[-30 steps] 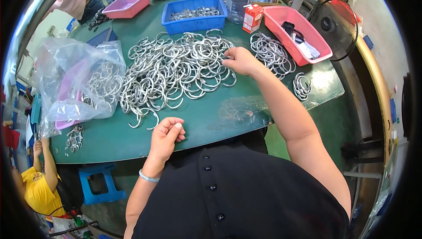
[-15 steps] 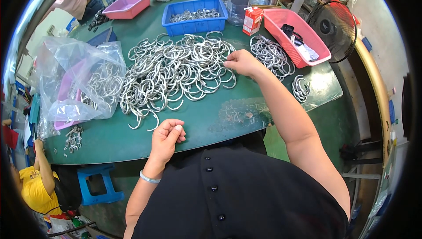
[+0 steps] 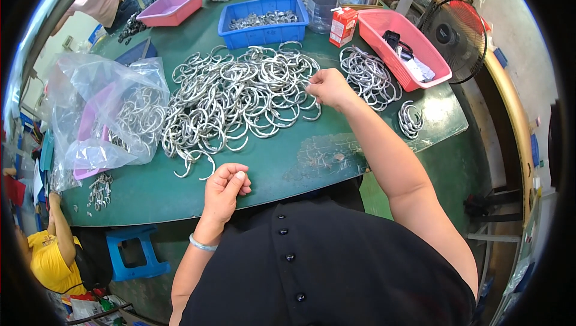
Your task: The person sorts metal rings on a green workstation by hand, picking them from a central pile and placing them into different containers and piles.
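Note:
A wide pile of silver, C-shaped metal bangles point(image 3: 240, 86) covers the middle of the green table point(image 3: 270, 164). At the pile's right edge my right hand point(image 3: 331, 89) has thumb and fingers pinched together on a bangle, most of which the fingers hide. My left hand point(image 3: 227, 193) rests near the table's front edge, fingers curled in and thumb against them, with nothing visible in it. Its nearest bangles lie loose at the pile's front. A second heap of bangles point(image 3: 369, 77) sits right of my right hand, and a small stack point(image 3: 411, 119) lies nearer the table corner.
Behind the pile stands a blue bin point(image 3: 263, 37) of small metal parts. A red-and-white carton point(image 3: 343, 27), a pink basket point(image 3: 403, 50) and a black fan point(image 3: 455, 41) are at right. Clear plastic bags point(image 3: 99, 116) with bangles lie left. A person in yellow point(image 3: 54, 260) works at lower left.
Both hands keep nearly the same place and pose. The view has shifted very slightly; nothing has visibly been picked up or put down.

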### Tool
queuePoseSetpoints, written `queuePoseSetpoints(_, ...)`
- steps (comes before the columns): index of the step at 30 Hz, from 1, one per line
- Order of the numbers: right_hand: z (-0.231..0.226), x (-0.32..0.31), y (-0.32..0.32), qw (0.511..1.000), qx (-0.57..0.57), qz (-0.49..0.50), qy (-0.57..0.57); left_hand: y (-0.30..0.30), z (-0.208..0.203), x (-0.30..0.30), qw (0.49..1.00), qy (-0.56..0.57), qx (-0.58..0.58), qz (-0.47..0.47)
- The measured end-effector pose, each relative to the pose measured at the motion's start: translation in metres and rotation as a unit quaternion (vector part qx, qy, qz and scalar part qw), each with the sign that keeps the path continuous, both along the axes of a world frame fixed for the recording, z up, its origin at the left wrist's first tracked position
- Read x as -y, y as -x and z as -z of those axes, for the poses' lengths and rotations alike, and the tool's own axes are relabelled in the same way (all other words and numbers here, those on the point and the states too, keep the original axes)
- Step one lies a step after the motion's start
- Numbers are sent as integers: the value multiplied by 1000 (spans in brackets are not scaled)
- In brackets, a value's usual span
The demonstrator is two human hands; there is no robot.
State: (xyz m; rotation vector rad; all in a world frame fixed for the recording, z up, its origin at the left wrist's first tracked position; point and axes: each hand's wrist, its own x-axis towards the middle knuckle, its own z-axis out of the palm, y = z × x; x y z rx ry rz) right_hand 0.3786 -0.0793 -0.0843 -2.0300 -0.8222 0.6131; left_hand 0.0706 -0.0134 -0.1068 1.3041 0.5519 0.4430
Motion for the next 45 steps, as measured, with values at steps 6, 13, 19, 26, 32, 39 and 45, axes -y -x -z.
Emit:
queuePoseSetpoints(6, -3, 8, 3, 992, -109, 35, -45, 0, 2, -1, 1000, 8, 7, -3)
queuePoseSetpoints(13, 6, 12, -1, 986, -126, 20, -107, -1, 2, -1, 1000, 5, 15, 2)
queuePoseSetpoints(19, -3, 12, 7, 986, -115, 25, -116, 1, 3, -3, 1000, 14, 15, -7)
queuePoseSetpoints(26, -10, 43, 12, 980, -163, 6, -114, -1, 2, -3, 1000, 14, 26, 0)
queuePoseSetpoints(32, -18, 70, 37, 943, -183, -19, -278, 0, 1, -4, 999, 20, 29, -5)
queuePoseSetpoints(39, -26, 81, 58, 922, -151, -40, -354, -2, 3, -4, 999, 17, 32, -9)
queuePoseSetpoints(45, -26, 82, 51, 923, -141, -27, -357, -2, 2, -3, 999, 12, 28, -15)
